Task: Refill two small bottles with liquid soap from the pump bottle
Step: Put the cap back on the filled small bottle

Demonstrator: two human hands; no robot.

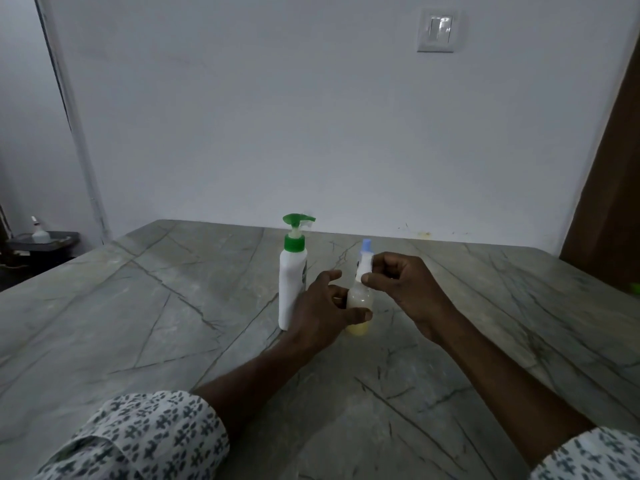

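A small bottle (360, 303) stands upright on the marble table (173, 306), just to the right of the white pump bottle (292, 282) with the green pump head, whose spout points right, toward the small bottle. The small bottle's long axis runs straight up, its white nozzle cap (365, 263) with the blue tip pointing at the ceiling. Yellowish soap shows at its base, and the body above looks cloudy; how full it is I cannot tell for sure.

The left hand (325, 306) wraps the small bottle's body from the left side, thumb across the front, holding it down on the table. The right hand (405, 285) comes in from the right, and its thumb and fingertips (367, 279) pinch the cap at the neck. So the cap sits directly above the left hand's grip, along the same vertical line, and the right hand is the one placed to turn it.

Whether the cap is going on or coming off is not shown; a twist about the upright axis suits either. No second small bottle is visible near the hands.
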